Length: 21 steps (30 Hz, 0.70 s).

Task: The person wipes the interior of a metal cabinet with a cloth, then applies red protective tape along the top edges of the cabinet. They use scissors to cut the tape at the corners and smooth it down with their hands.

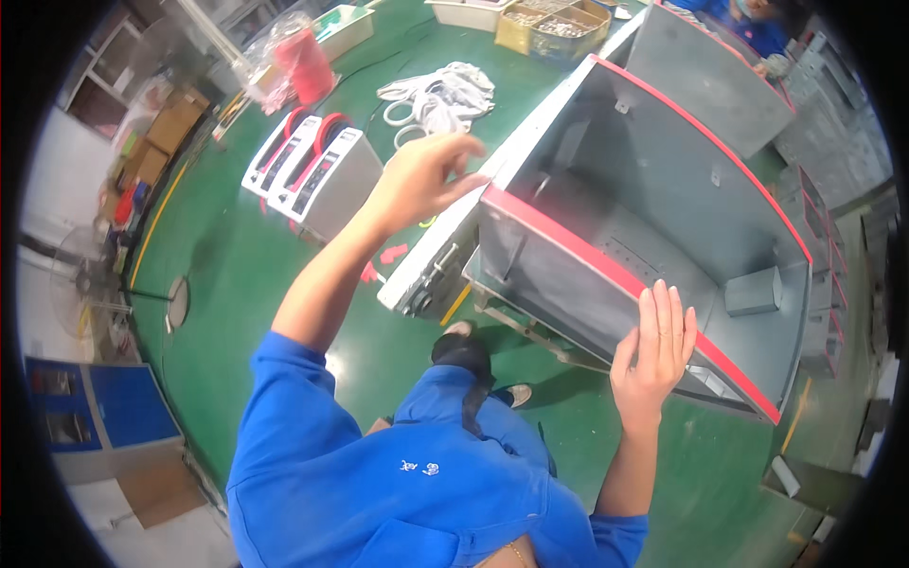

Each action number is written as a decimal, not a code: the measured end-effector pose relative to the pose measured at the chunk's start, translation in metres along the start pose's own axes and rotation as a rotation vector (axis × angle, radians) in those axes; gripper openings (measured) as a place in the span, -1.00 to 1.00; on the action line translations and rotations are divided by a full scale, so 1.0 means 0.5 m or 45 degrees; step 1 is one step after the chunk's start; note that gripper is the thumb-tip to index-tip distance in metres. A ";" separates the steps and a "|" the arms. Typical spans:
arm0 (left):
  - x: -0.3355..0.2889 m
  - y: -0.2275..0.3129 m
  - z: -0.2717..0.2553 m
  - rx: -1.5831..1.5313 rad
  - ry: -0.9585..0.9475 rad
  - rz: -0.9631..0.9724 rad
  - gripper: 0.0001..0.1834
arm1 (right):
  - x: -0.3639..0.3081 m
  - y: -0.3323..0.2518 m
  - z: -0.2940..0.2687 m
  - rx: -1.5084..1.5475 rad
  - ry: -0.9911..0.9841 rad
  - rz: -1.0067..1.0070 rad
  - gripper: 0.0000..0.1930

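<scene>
A large grey metal cabinet (653, 204) lies with its hollow side up, red tape (578, 244) running along its edges. My right hand (653, 350) rests on the taped near edge, its fingers stretched out flat together. By the cabinet's near left corner is my left hand (426, 180), its fingers bent and the thumb apart from them. Nothing shows between them, and whether a fingertip touches the corner I cannot tell. Inside the cabinet, towards the right end, sits a small grey box-shaped part (754, 292).
Two white tape dispensers (317, 175) with red rolls stand left of my left arm. Beyond are white cloths (440, 99), a stack of red rolls (305, 66) and a divided bin of small parts (559, 28). Another person (757, 28) is at the far right, beside a second grey panel (705, 80).
</scene>
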<state>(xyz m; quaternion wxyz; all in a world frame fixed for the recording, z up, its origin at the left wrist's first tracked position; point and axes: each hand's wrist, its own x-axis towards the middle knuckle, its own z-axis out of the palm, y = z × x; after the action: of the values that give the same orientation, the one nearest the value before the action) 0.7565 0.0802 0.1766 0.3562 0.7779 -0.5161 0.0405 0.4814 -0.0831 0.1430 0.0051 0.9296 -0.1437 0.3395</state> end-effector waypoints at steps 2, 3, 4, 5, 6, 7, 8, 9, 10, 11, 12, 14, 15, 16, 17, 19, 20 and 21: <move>-0.025 -0.051 0.000 -0.091 0.047 -0.163 -0.77 | 0.006 -0.010 -0.003 0.000 -0.015 0.052 -0.57; -0.036 -0.079 0.003 -0.147 0.052 -0.232 -0.78 | 0.011 -0.016 -0.008 -0.003 -0.021 0.090 -0.56; -0.048 -0.108 0.011 -0.209 0.050 -0.305 -0.78 | 0.013 -0.024 -0.009 -0.007 -0.034 0.131 -0.56; -0.059 -0.132 0.018 -0.254 0.032 -0.315 -0.79 | 0.015 -0.032 -0.002 -0.013 -0.015 0.171 -0.55; -0.073 -0.155 0.031 -0.305 0.002 -0.325 -0.80 | 0.021 -0.050 0.006 -0.046 -0.020 0.211 -0.55; -0.086 -0.178 0.042 -0.352 -0.016 -0.325 -0.81 | 0.031 -0.070 0.016 -0.081 -0.023 0.246 -0.55; -0.101 -0.204 0.052 -0.352 -0.032 -0.264 -0.83 | 0.043 -0.091 0.027 -0.115 -0.027 0.280 -0.55; -0.110 -0.220 0.062 -0.457 -0.041 -0.300 -0.84 | 0.051 -0.112 0.046 -0.148 -0.033 0.255 -0.57; -0.118 -0.232 0.069 -0.558 -0.056 -0.342 -0.86 | 0.062 -0.135 0.063 -0.141 -0.034 0.258 -0.57; -0.122 -0.241 0.071 -0.578 -0.073 -0.324 -0.87 | 0.076 -0.158 0.082 -0.133 -0.036 0.261 -0.57; -0.119 -0.248 0.069 -0.597 -0.085 -0.300 -0.88 | 0.093 -0.179 0.098 -0.128 -0.031 0.261 -0.57; -0.110 -0.261 0.066 -0.653 -0.124 -0.283 -0.88 | 0.121 -0.219 0.123 -0.152 -0.022 0.266 -0.60; -0.105 -0.265 0.069 -0.693 -0.150 -0.291 -0.88 | 0.133 -0.239 0.134 -0.147 -0.021 0.264 -0.60; -0.095 -0.265 0.071 -0.733 -0.171 -0.291 -0.88 | 0.146 -0.257 0.143 -0.147 -0.012 0.260 -0.61; -0.088 -0.259 0.072 -0.740 -0.215 -0.292 -0.88 | 0.158 -0.278 0.150 -0.114 -0.027 0.245 -0.63; -0.065 -0.243 0.078 -0.797 -0.195 -0.181 -0.88 | 0.174 -0.306 0.169 -0.097 -0.037 0.202 -0.65; -0.055 -0.231 0.080 -0.827 -0.185 -0.127 -0.88 | 0.185 -0.315 0.175 -0.101 -0.041 0.194 -0.66; -0.047 -0.215 0.081 -0.886 -0.210 -0.199 -0.89 | 0.191 -0.327 0.182 -0.049 -0.090 0.143 -0.66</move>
<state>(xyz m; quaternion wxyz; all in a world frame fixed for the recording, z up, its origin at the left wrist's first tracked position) 0.8230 0.0973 0.0815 0.5588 0.6479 -0.4649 -0.2277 0.6526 0.0389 0.1479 -0.0010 0.9311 -0.2024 0.3035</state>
